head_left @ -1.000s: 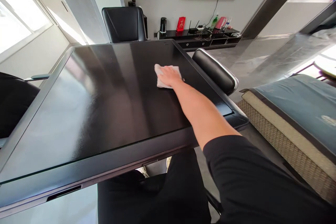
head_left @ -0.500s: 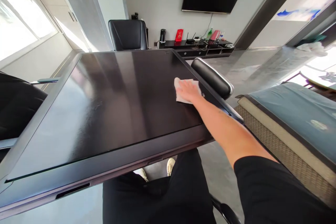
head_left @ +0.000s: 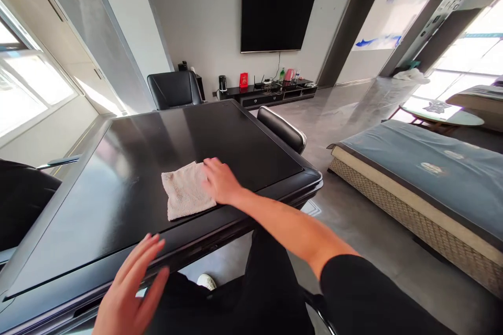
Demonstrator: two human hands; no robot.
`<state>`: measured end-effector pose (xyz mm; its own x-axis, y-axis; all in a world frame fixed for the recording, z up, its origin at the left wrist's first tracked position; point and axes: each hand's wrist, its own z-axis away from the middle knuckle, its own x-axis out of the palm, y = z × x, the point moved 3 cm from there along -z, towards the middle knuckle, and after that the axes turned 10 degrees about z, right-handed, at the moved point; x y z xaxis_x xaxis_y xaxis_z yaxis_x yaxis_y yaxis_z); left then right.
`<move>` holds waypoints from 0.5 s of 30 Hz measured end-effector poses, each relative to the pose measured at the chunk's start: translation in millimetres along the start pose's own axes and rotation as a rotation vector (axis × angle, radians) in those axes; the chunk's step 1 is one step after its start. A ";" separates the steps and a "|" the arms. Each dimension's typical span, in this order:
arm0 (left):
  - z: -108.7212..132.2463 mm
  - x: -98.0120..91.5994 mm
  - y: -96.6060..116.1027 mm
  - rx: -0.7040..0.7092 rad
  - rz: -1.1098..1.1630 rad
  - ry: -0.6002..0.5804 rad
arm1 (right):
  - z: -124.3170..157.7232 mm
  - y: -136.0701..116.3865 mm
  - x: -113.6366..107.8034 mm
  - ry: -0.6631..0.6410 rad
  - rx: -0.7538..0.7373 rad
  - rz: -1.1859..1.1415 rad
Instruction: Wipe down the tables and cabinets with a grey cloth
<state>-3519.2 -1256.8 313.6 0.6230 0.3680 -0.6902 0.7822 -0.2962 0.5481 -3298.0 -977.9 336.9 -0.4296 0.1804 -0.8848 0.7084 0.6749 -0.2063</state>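
A pale beige cloth (head_left: 186, 193) lies spread on the dark glossy top of a black table (head_left: 157, 141), close to its near edge. My right hand (head_left: 222, 180) is at the right edge of this cloth, fingers bent over it and slightly blurred. The cloth's edge seems caught in them, though my hand hides part of it. Lower left, my left hand (head_left: 131, 288) hovers in front of the table's near rim. It is open and holds nothing, with the thumb spread from the fingers.
Black chairs stand around the table: one at the far side (head_left: 175, 89), one at the right (head_left: 282, 128) and one at the left (head_left: 23, 204). A bed-like padded piece (head_left: 424, 157) occupies the right. A low black cabinet (head_left: 267, 95) runs below a wall television (head_left: 278, 15).
My right hand has come from the table's right side towards the near middle, and the cloth with it. My left hand has entered at lower left. The view has tilted up and turned right.
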 end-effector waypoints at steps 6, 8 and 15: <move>-177.3 61.4 -8.6 0.014 -0.196 -0.168 | 111.0 226.1 -109.5 -0.004 0.714 0.326; -214.1 84.5 -13.9 -0.178 -0.300 -0.230 | 147.9 266.0 -121.9 -0.036 0.871 0.345; -232.1 127.4 -1.8 -0.259 -0.460 -0.172 | 192.2 319.1 -90.4 -0.097 1.098 0.349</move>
<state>-3440.6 -1004.8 334.4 0.2246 0.2522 -0.9412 0.9622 0.0955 0.2552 -2925.5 -916.3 270.8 -0.1038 0.1464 -0.9838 0.9057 -0.3948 -0.1543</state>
